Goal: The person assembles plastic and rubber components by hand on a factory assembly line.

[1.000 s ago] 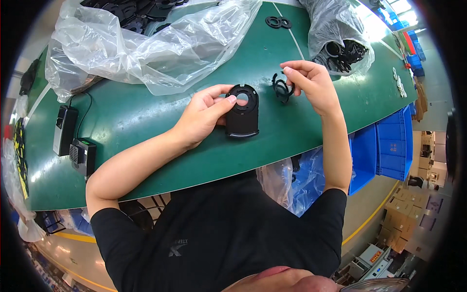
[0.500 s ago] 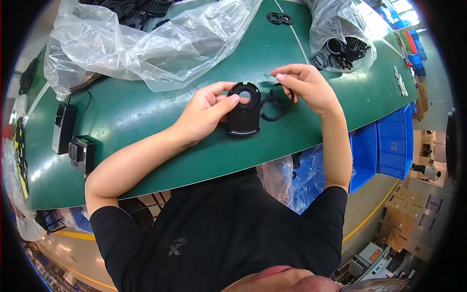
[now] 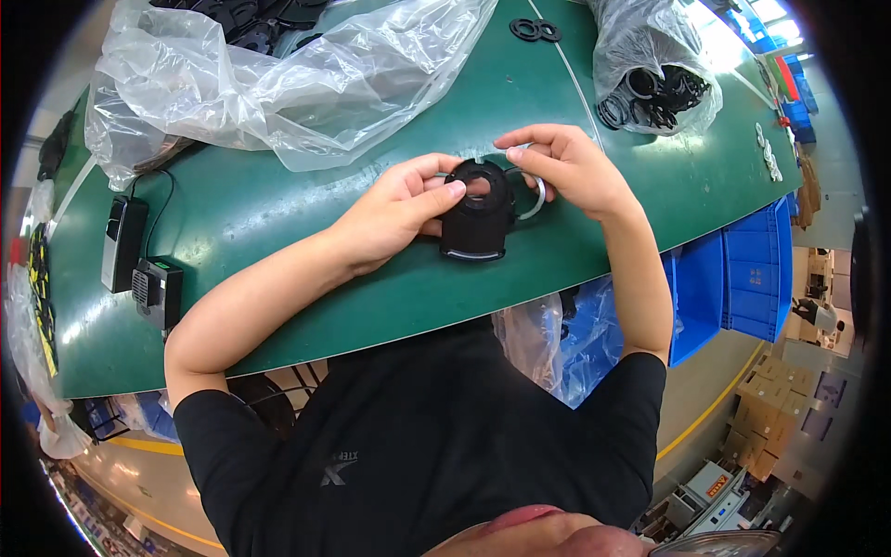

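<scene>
Pinching black plate (image 3: 473, 232) in left hand (image 3: 397, 206), grip clamped; right hand (image 3: 577, 172), grip closed on thin ring (image 3: 540, 200).

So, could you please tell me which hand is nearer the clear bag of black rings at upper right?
Right: the right hand is below and left of the clear bag in view; the left hand is farther left, holding the black plate.

The green counter (image 3: 278, 218) carried a clear bag (image 3: 306, 102) of black parts (image 3: 251, 19) and, farther right, another bag (image 3: 640, 42) of black rings (image 3: 655, 96). Two flat rings (image 3: 537, 30) lay between them; two boxy devices (image 3: 113, 251) sat at left.
</scene>
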`<action>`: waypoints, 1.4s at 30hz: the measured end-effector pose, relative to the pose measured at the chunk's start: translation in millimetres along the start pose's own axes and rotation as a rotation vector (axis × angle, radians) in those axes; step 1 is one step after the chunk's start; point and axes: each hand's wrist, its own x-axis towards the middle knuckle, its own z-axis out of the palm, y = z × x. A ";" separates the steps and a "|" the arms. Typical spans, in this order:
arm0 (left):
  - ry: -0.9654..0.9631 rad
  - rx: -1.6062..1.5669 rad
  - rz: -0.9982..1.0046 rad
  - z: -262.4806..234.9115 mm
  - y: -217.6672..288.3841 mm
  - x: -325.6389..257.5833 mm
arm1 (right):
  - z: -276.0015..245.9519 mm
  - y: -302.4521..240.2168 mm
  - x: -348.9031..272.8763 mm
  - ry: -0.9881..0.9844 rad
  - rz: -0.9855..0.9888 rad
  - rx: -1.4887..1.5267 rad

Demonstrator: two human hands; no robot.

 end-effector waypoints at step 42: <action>0.126 -0.094 0.082 0.7 -6.4 -3.0 | -21.2 23.0 -9.0 0.501 -0.334 -0.693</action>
